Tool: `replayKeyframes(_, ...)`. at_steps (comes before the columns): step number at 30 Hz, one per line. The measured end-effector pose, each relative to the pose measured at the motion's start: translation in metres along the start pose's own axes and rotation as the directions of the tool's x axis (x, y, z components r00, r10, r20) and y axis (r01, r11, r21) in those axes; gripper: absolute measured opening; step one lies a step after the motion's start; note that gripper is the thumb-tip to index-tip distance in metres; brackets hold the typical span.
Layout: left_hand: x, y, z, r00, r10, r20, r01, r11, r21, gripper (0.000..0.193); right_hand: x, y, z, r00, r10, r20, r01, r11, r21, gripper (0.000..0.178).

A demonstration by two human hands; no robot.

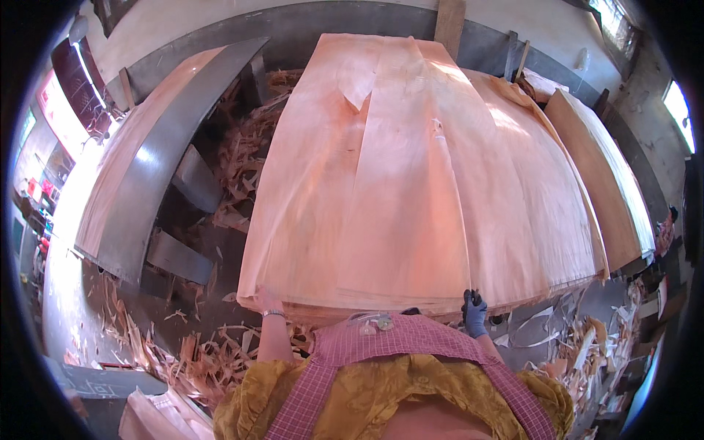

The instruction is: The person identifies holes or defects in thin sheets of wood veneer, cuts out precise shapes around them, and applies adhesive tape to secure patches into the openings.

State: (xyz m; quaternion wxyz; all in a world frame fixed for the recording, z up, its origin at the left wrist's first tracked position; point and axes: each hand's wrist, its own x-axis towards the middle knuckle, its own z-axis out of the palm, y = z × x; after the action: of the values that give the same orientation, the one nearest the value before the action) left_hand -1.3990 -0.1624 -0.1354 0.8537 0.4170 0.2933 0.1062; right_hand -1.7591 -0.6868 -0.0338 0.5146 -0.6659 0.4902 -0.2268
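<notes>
Both hands (pixel 268 301) (pixel 474 312) grip veneer stack's (pixel 411 191) near edge.

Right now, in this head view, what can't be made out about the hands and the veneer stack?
- Left hand: its fingers sit at the near edge of the veneer sheets; the grip is hidden by the sheet edge.
- Right hand: gloved and small in frame; whether it pinches a sheet is unclear.
- Stack depth: the near edge is partly covered by the person's checked apron.
- Far end of the sheets: bent by the fisheye rim.
</notes>
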Motion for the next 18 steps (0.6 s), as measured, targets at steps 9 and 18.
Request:
replayKeyframes(9,-0.031,0.007,0.009,0.994,-0.049,-0.094,0.048,0.999,-0.005,0.028,0.005,-0.001,-0.014,0.995,-0.091,-0.037,0.084,0.985,-0.148,0.032)
replayKeyframes(18,-0.01,0.023,-0.006,0.997,-0.002,-0.074,0.0,1.0,-0.029,0.024,0.035,0.032,-0.017,0.997,-0.041,0.069,0.057,0.965,-0.258,0.034)
